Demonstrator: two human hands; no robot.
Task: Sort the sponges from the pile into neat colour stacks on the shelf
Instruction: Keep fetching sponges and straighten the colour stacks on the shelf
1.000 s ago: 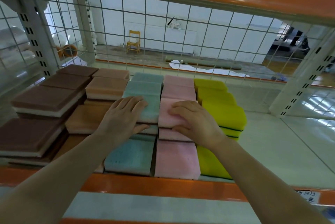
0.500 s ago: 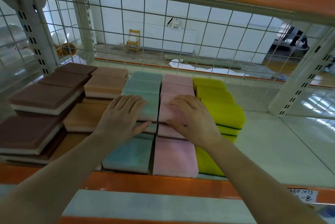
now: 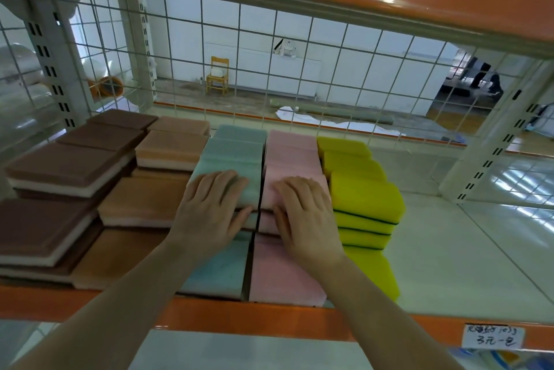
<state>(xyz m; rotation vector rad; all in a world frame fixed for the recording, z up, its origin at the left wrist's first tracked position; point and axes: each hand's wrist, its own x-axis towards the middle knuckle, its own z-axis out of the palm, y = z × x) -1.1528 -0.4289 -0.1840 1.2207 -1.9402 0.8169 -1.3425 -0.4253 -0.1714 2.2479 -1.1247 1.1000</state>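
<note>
Sponges in colour rows on the shelf: teal sponges beside pink sponges (yellow further right). Left hand lies flat on teal, right hand flat on pink, fingers extended, gripping nothing.

Both forearms bare, no sleeves in view. Left hand, right hand: no gloves, rings, watch.

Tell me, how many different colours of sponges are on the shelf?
5. Dark brown sponges far left, tan sponges next, blue-green sponges under the left hand, pink sponges under the right hand, yellow sponges rightmost.
</note>
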